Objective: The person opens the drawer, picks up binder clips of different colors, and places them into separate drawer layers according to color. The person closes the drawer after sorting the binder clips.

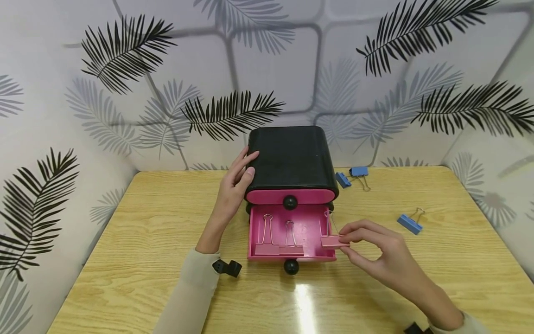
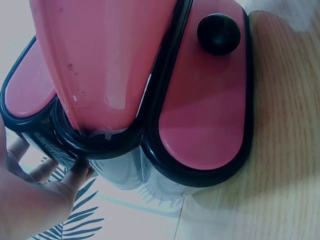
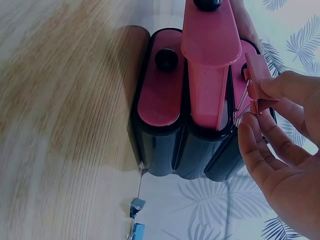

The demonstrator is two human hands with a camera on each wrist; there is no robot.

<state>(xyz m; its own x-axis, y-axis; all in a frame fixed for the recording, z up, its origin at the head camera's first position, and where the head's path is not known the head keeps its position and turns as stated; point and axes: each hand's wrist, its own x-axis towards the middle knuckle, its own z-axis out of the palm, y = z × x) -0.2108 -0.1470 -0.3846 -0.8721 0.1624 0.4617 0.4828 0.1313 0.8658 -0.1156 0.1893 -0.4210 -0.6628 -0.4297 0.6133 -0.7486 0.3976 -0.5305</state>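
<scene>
**A pink binder clip held at the wall of a pulled-out drawer**

The right hand point(image 1: 381, 253) pinches a pink binder clip point(image 1: 332, 241) by its right end, thumb against fingertips, in a narrow grip; the clip overlaps the right wall of the middle drawer point(image 1: 312, 232), though contact with that wall cannot be told. The left hand point(image 1: 233, 188) lies along the left edge of the black drawer cabinet point(image 1: 288, 157), fingers extended, gripping nothing. Good handling probably calls for a light pinch on the clip's solid body, with its wire handle kept clear of the wall (a thin loop may well catch there), and for steady left-hand pressure on the cabinet.

Of three drawers, the middle one is pulled out and contains two further pieces, a left pink clip point(image 1: 267, 249) and a neighbouring pink clip point(image 1: 292, 250), side by side near its front, handles toward the back. The top drawer point(image 1: 267, 196) and bottom drawer point(image 2: 205, 110) are closed, contents hidden. On the wooden table point(image 1: 167, 222), two blue binder clips point(image 1: 359, 171) lie near the cabinet's right side; a lone blue clip point(image 1: 410, 223) lies farther right.
</scene>
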